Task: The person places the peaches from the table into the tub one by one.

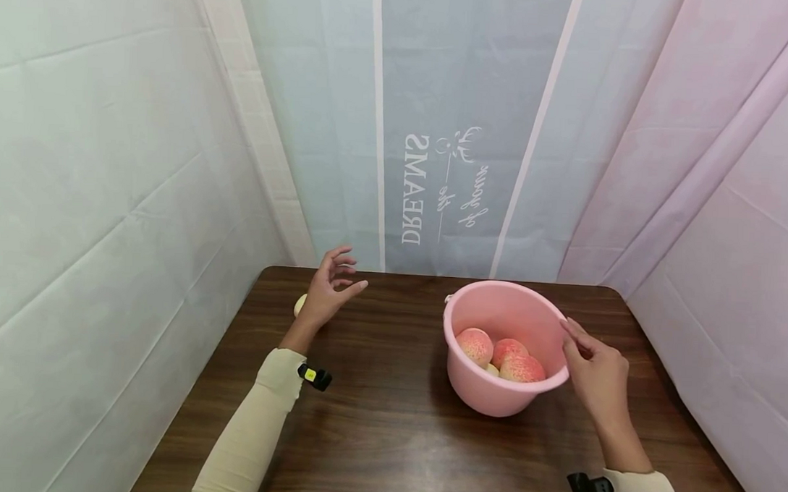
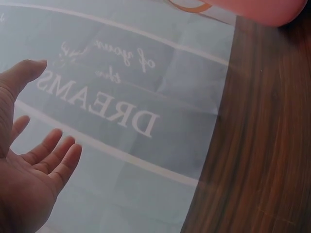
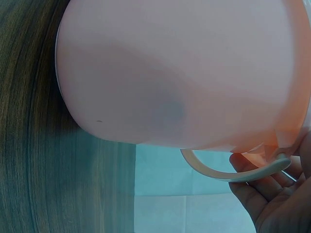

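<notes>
A pink bucket (image 1: 486,400) stands on the table at right of centre in the head view. Inside it lie several red-and-cream peaches (image 1: 474,346), with a paler piece partly hidden among them. My right hand (image 1: 597,372) grips the bucket's right rim. In the right wrist view its fingers are by the handle (image 3: 233,175) where that joins the rim. My left hand (image 1: 330,291) is in the air over the table's far left, fingers spread and loosely bent, holding nothing. Behind its wrist shows a pale round thing (image 1: 299,305), mostly hidden.
The brown wood-grain table (image 1: 375,419) ends at a printed curtain (image 1: 438,95) at the back. Pale cloth walls (image 1: 109,192) close in the left and right sides. A small black device (image 1: 314,376) is strapped to each wrist.
</notes>
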Motion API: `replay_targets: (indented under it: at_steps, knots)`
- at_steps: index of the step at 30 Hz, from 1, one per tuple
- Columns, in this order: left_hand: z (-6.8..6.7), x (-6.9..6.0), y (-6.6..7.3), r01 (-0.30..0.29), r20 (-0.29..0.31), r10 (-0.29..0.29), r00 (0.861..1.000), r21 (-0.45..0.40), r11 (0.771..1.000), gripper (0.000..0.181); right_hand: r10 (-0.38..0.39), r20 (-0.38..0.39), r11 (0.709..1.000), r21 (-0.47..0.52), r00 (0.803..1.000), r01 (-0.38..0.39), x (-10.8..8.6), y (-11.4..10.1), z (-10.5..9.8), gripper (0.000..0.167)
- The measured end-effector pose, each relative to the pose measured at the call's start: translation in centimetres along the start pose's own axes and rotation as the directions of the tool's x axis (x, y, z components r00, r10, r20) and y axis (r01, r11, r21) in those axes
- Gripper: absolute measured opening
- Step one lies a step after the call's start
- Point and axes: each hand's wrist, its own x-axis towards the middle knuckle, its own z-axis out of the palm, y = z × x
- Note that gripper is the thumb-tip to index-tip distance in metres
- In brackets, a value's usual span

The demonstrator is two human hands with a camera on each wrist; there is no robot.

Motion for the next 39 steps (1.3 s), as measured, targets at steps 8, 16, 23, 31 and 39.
replay_targets:
  at_steps: [8,16,23,31,39]
  knots:
    - [-1.3,-0.3,-0.1,-0.007,-0.027,0.007,1.0,0.005,1.0,0.069,-0.005,-0.012,1.0,-0.011,1.0,0.005,0.0,0.0,0.0,0.03]
    - [-2.6,-1.1,-1.2,0.032,-0.045,-0.032,0.998,0.01,0.999,0.069,0.002,-0.005,1.0,-0.001,1.0,-0.002,0.0,0.1,0.1,0.031]
    - [-3.4,-1.3,-2.2,0.025,-0.068,-0.024,0.997,0.014,1.0,0.07,0.003,-0.002,1.0,-0.008,1.0,-0.003,0.1,0.1,0.0,0.031]
    - [-4.0,-1.6,-3.1,-0.017,-0.099,0.015,0.995,-0.01,1.0,0.069,-0.005,0.003,1.0,-0.004,1.0,0.005,0.2,0.0,0.0,0.031]
    - [-4.3,-1.8,-3.9,-0.009,-0.118,0.009,0.993,-0.005,1.0,0.069,-0.006,-0.003,1.0,-0.009,1.0,0.006,0.1,0.0,0.0,0.03]
